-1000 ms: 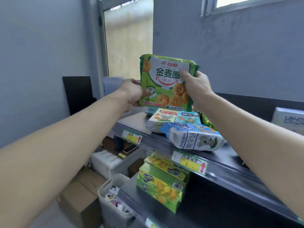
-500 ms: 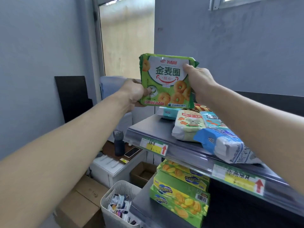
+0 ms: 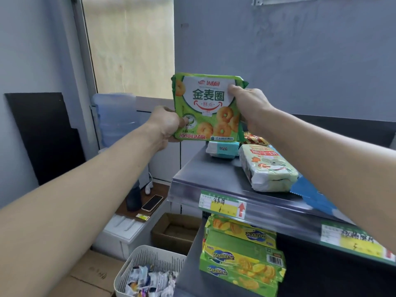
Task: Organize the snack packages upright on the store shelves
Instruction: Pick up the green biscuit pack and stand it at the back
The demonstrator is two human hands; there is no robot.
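My left grip [image 3: 167, 125] and right grip [image 3: 250, 101] pinch the green snack pack [image 3: 205, 108] mid-frame; on the shelf [image 3: 203, 168] its soft base could buckle.

Two bare arms hold a green snack package [image 3: 205, 108] upright in the air above the left end of the top shelf [image 3: 203, 170]. The left hand [image 3: 165, 127] grips its lower left corner, and the right hand [image 3: 250, 103] pinches its upper right edge. A white-and-teal packet [image 3: 222, 148], a pale green packet [image 3: 267, 170] and a blue packet [image 3: 310, 194] lie flat on that shelf. Yellow-green boxes [image 3: 242, 254] are stacked near the left edge of the lower shelf [image 3: 192, 281].
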